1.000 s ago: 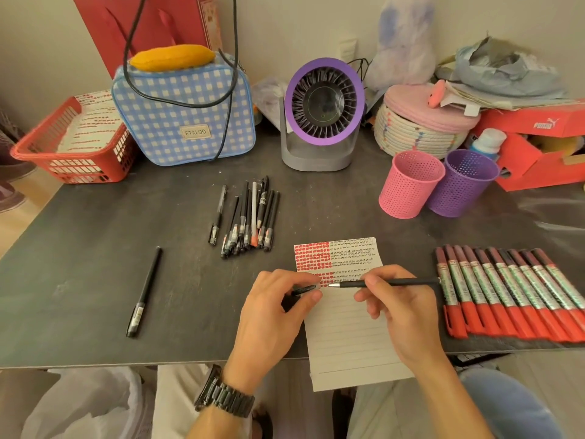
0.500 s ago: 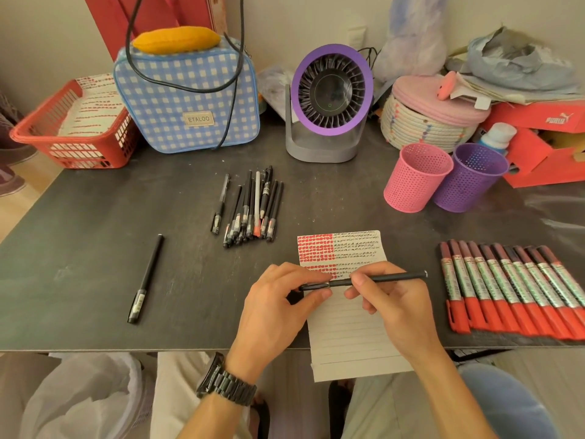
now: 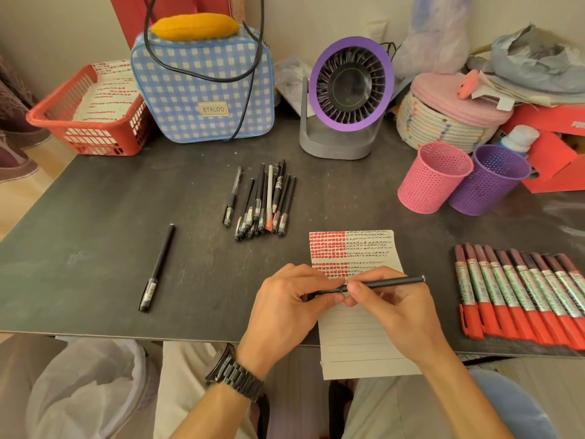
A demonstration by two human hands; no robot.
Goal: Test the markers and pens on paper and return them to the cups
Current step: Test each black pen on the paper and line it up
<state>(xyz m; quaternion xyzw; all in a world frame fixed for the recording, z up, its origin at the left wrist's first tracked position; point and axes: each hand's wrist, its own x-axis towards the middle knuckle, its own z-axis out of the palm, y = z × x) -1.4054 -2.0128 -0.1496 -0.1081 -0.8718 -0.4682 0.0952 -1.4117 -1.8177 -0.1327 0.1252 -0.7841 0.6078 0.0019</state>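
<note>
Closing the gap of a second ago, the hands now meet over the paper, and the cap, then held off the bare tip, sits on the pen. The left hand pinches the cap between thumb and fingers. The right hand pinches the barrel, which lies level and points right, just above the paper's written rows. Whether the cap is fully home I cannot tell, since fingers hide the joint.

To finish well, I would push straight along the barrel until it seats, not at an angle, and keep the right-hand grip close to the joint.

Red markers lie in a row to the right and a lone pen to the left. Beyond are the bunched pens, then the pink cup touching the purple cup, where this pen should go.
</note>
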